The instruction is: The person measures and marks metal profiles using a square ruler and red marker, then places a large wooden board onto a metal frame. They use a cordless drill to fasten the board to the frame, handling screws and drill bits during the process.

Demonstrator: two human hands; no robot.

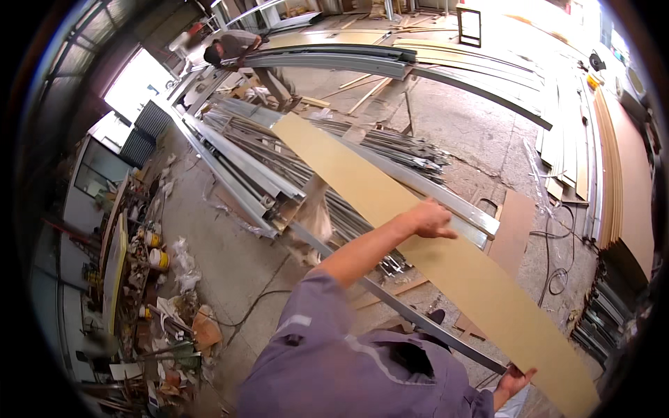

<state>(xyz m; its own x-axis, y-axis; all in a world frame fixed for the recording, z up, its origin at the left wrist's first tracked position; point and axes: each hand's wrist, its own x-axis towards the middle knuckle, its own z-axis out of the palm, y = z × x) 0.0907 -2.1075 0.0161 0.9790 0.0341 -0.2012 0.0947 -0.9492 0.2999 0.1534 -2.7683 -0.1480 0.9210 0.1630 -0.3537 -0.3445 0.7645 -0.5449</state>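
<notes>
Board: long tan panel (390, 209) held slanting above metal rails (244, 174) and concrete floor (223, 258).
Left hand (431, 220): fingers flat, gripping its middle edge.
Right hand (514, 382): fingers curled under near end.

Counts: 1 long tan board (418, 244), 2 hands on it, i.e. left hand (431, 220) on its upper edge approx. mid-length and right hand (514, 383) under its near end at 5 o'clock. 1 other person (233, 45), bent over at 11 o'clock; 2 yellow cans (155, 249) on the cluttered floor at 9 o'clock; 1 dark square frame (470, 25) standing at 12 o'clock; 1 brown sheet (514, 230) flat on the floor at 3 o'clock. Metal rails and thin rods in the piles (279, 174) btw. 10 and 1 o'clock overlap too much to count.
</notes>
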